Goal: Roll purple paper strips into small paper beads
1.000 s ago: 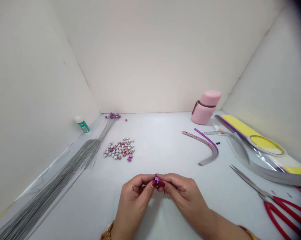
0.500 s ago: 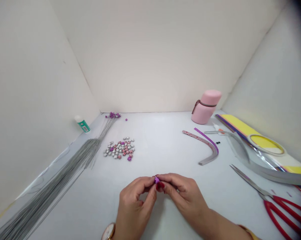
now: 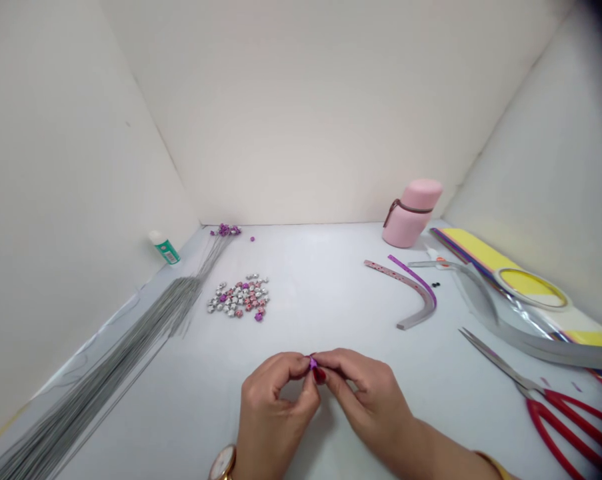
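Low over the white table's near middle, my left hand [image 3: 273, 407] and my right hand [image 3: 363, 393] meet fingertip to fingertip. Both pinch one tiny shiny purple paper star [image 3: 313, 363] between thumbs and forefingers. Most of the star is hidden by my fingers. A watch shows on my left wrist. A pile of several small silver, pink and purple stars [image 3: 239, 297] lies further back to the left, apart from my hands.
A long bundle of thin silver wires [image 3: 105, 380] runs along the left wall, beside a small glue bottle [image 3: 163, 247]. Curved paper strips [image 3: 415, 293], a pink flask [image 3: 411, 212], red-handled scissors [image 3: 545, 397], a tape ring [image 3: 531, 288] and coloured sheets [image 3: 481, 250] fill the right side.
Both hands have sunk slightly toward me, still pinching the purple star. My left wrist has turned, so the watch face now shows.
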A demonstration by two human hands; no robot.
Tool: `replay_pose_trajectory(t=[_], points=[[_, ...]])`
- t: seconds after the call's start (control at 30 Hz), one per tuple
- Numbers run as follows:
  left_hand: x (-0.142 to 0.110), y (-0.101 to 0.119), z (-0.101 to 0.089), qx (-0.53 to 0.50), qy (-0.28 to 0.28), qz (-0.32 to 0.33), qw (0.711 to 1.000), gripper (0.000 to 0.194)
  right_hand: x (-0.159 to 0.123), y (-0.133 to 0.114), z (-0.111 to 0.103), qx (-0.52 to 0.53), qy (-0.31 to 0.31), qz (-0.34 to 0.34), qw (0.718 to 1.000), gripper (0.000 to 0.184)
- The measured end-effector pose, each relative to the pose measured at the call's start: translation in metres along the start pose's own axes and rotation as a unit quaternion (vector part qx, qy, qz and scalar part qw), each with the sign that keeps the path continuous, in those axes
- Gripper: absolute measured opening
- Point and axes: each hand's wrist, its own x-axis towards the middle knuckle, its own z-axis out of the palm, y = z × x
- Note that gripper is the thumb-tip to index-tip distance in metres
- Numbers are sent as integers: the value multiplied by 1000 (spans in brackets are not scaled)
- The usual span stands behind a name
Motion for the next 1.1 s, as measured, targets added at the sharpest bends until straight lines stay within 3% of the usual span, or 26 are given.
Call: replay_pose_trajectory(t=[0.13,0.3,0.37,0.57,0.83,1.1], points=[[0,0,-1,3,-17,-21,1000,9,0,1,2,-30,8,-29,999,28],[2,-2,-6,-134,-92,-130,978,9,0,1,1,109,3,69,992,24],[3,-3,-7,-167,-107,-151,968,10,1,1,0,126,-3,76,989,25],[2,-5,-7,-136,-121,-99,978,17,3,1,-5,93,1,68,993,22],[0,-6,-7,-77,-93,-100,988,17,4,-1,-4,79,24,101,991,15],[0,-4,-9,-52,-96,-44,993,18,4,-2,-4,74,17,84,994,15]])
